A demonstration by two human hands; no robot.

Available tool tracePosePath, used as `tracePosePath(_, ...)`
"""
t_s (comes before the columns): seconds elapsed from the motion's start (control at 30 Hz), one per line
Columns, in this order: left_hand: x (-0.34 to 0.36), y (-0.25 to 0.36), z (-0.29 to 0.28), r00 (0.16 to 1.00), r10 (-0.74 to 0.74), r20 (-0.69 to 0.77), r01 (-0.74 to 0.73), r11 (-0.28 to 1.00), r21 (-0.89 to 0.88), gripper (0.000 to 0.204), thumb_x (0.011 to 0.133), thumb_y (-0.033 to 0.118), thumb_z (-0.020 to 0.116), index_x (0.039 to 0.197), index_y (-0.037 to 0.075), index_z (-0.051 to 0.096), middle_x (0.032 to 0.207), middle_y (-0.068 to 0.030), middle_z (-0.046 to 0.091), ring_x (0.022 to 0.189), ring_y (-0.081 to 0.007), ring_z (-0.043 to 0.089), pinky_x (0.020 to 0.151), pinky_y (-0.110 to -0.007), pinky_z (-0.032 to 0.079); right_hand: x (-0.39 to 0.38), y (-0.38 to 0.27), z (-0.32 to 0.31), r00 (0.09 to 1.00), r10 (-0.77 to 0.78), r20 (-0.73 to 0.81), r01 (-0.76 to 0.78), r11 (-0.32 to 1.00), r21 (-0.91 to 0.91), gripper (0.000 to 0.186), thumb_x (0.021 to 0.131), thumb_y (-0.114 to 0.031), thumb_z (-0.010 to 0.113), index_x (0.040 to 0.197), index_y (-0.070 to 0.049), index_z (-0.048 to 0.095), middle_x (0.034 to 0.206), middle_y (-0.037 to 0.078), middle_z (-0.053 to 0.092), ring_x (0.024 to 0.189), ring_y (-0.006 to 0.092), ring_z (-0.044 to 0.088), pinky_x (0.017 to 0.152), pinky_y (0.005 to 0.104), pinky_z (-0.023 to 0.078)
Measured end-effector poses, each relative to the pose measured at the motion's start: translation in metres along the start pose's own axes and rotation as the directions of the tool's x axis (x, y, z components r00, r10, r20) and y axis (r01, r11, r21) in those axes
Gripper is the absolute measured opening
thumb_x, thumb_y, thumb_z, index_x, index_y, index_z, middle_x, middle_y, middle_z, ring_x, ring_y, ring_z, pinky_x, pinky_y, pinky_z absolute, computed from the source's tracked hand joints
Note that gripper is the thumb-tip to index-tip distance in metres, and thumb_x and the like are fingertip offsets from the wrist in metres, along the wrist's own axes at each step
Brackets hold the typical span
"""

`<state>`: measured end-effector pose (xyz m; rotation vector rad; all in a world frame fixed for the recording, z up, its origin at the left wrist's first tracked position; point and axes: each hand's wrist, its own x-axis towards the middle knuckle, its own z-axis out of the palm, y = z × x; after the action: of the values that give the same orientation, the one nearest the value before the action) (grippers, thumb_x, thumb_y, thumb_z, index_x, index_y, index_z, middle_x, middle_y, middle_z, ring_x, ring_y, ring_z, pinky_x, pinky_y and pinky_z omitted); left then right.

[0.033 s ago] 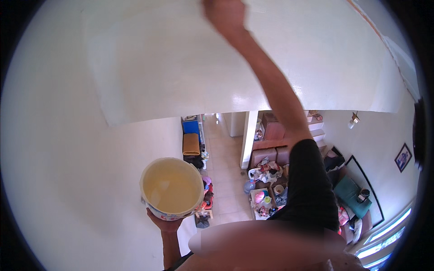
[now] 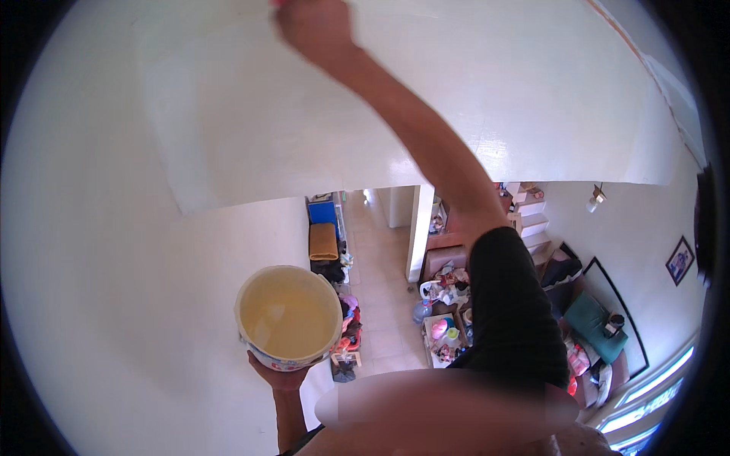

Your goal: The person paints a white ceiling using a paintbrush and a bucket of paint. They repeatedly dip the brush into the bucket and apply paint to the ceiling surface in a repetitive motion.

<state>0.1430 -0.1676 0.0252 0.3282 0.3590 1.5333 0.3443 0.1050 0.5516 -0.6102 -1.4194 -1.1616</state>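
Note:
My left hand (image 2: 275,374) supports a white bucket (image 2: 262,359) from below, fingers curled against its base. The bucket has a coloured print on its side and a pale yellowish inside, with what looks like liquid or paint in it. Up at the top edge of the picture, my right hand (image 2: 318,32) is closed in a fist with the arm stretched out before the white wall (image 2: 251,114). A small bit of red shows at its fingers, cut off by the picture's edge; its kind cannot be made out.
Far below lies a tiled floor (image 2: 378,304). Piled household things (image 2: 449,327) and seats stand right of it, with a folded brown cloth (image 2: 323,242) on the left. A wall lamp (image 2: 595,199) and a framed picture (image 2: 680,261) hang at right.
My right hand has swept left along the upper wall, its arm leaning further left, and a bit of red now shows at its fingers. The left hand and bucket have stayed put.

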Motion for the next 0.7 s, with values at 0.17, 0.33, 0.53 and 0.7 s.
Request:
tracePosePath(0.17,-0.002,-0.001,0.020,0.998,0.004,-0.059,-0.005,1.000,-0.017,0.091,0.085,0.085,0.037,0.154,0.027,0.039,0.155,-0.0119,0.046,0.134,-0.0439,0.053,0.085,-0.075,0.055,0.023,-0.084,-0.007,0.991,0.103,0.091,-0.132,0.899,0.418,0.024,0.088,-0.026,0.063,0.093,-0.005,0.072,0.077,0.017,0.072,0.072,0.0350,0.072,0.068,0.0482,0.059)
tracePosePath(0.33,0.014,0.000,-0.003,0.992,-0.030,0.119,0.027,0.999,0.028,0.088,0.091,0.077,0.034,0.157,0.020,0.037,0.159,-0.0119,0.042,0.142,-0.0383,0.045,0.106,-0.068,0.044,0.008,0.002,-0.007,0.980,0.171,0.098,-0.191,0.948,0.254,0.018,0.088,-0.025,0.063,0.095,-0.011,0.072,0.072,0.016,0.070,0.067,0.0340,0.071,0.060,0.0493,0.057)
tracePosePath(0.53,0.011,-0.003,-0.009,0.993,0.015,0.113,-0.014,1.000,-0.015,0.085,0.094,0.074,0.034,0.158,0.017,0.037,0.158,-0.0124,0.042,0.143,-0.0370,0.045,0.110,-0.065,0.043,-0.036,0.195,-0.146,0.891,0.405,-0.205,-0.240,0.804,0.545,0.019,0.093,0.005,0.063,0.077,-0.002,0.055,0.071,0.005,0.064,0.069,0.0132,0.062,0.061,0.0327,0.052)
tracePosePath(0.7,0.015,-0.006,-0.010,0.995,0.015,0.096,-0.012,0.999,-0.030,0.084,0.095,0.072,0.034,0.157,0.017,0.038,0.157,-0.0126,0.043,0.142,-0.0369,0.046,0.110,-0.064,0.044,-0.039,0.223,-0.223,0.961,0.064,-0.268,-0.191,0.857,-0.478,0.027,0.089,-0.031,0.072,0.075,-0.009,0.069,0.059,0.008,0.066,0.053,0.0293,0.067,0.051,0.0398,0.053)
